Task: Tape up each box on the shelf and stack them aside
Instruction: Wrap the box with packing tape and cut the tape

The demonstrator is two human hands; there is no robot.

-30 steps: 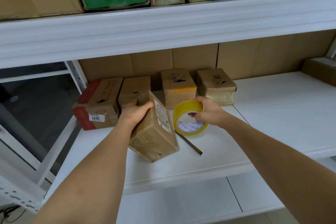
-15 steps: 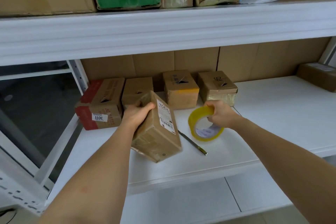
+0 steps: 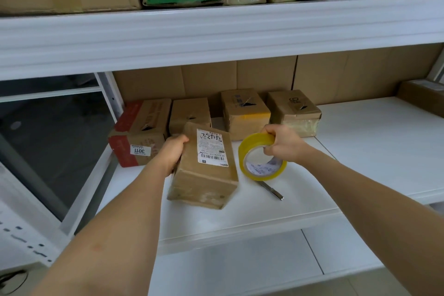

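Observation:
My left hand (image 3: 171, 155) grips the left side of a brown cardboard box (image 3: 204, 175) with a white shipping label facing up; the box lies on the white shelf (image 3: 360, 151). Just right of it, my right hand (image 3: 283, 144) holds a yellow tape roll (image 3: 262, 158) by its upper rim, the roll standing on edge above the shelf. Several more boxes line the back: a red-and-brown box (image 3: 138, 132), a plain box (image 3: 189, 112), a box with yellow tape (image 3: 243, 113) and a box marked with letters (image 3: 294, 110).
A metal utility knife (image 3: 272, 190) lies on the shelf under the tape roll. Another box (image 3: 422, 97) sits at the far right. The upper shelf (image 3: 216, 31) carries large cartons. A white upright (image 3: 108, 94) bounds the left side.
The box in my left hand has turned from a steep tilt to lie flatter with its label up. My right hand's grip on the tape roll has shifted to its top.

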